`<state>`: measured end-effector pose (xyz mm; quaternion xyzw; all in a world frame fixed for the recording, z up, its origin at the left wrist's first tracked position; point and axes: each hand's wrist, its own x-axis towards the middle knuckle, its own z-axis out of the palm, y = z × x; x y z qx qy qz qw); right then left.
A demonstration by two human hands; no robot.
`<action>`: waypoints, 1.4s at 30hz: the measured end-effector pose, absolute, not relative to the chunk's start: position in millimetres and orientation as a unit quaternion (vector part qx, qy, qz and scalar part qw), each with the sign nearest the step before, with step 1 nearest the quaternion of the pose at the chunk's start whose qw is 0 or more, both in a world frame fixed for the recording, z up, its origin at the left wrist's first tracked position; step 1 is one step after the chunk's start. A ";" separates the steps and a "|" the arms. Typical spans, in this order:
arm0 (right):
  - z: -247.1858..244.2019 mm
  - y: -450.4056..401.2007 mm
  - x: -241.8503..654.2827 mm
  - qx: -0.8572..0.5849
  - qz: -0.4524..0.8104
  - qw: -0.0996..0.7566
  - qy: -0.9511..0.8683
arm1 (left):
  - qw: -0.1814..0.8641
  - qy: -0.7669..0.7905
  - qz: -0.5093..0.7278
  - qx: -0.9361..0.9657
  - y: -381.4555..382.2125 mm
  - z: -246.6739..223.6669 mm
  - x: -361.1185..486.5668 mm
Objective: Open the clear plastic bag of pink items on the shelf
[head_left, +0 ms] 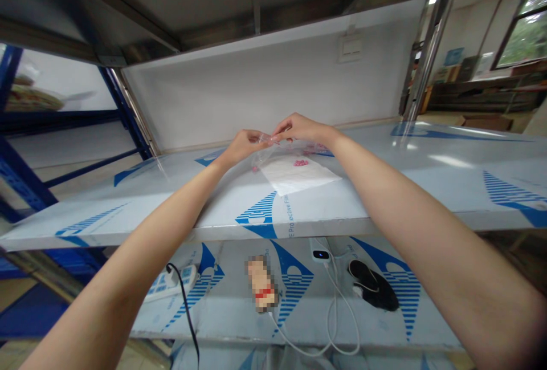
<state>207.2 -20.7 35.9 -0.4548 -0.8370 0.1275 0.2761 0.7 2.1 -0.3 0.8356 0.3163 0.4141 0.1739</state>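
Both hands meet above the back of the upper shelf, pinching a clear plastic bag (264, 156). My left hand (247, 145) has its fingers closed on the bag's left side. Touching it or nearly so, my right hand (301, 127) pinches the bag near its top. A small pink piece (255, 169) shows low in the bag. Beneath the hands lies a white sheet (299, 176), with a little cluster of pink pieces (301, 162) on it. More pink pieces (316, 148) lie behind, partly hidden by my right wrist.
The film-covered upper shelf (205, 204) has a wall behind and metal posts at both sides. On the lower shelf are a power strip (171, 281), a blurred-out phone (262, 283), a white power bank (320, 253), cables and a black object (374, 287).
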 end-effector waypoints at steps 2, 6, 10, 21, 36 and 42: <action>35.6 -17.6 209.6 -0.466 0.111 0.279 -0.832 | 0.185 0.312 0.414 0.835 3.9 -0.9 -1.7; 35.5 -13.5 216.4 -0.493 0.089 0.321 -0.804 | 0.200 0.315 0.415 0.830 4.4 -0.9 -4.9; 30.3 -8.3 223.7 -0.573 0.136 0.210 -0.780 | 0.217 0.310 0.410 0.830 2.2 0.6 -5.5; 26.7 8.5 240.4 -0.614 0.206 0.061 -0.759 | 0.218 0.305 0.412 0.830 3.8 1.1 -7.8; 21.4 8.0 237.6 -0.614 0.212 0.034 -0.759 | 0.222 0.301 0.406 0.834 4.5 1.5 -8.1; 27.0 0.6 233.2 -0.636 0.170 0.055 -0.751 | 0.225 0.302 0.400 0.835 3.3 1.9 -7.1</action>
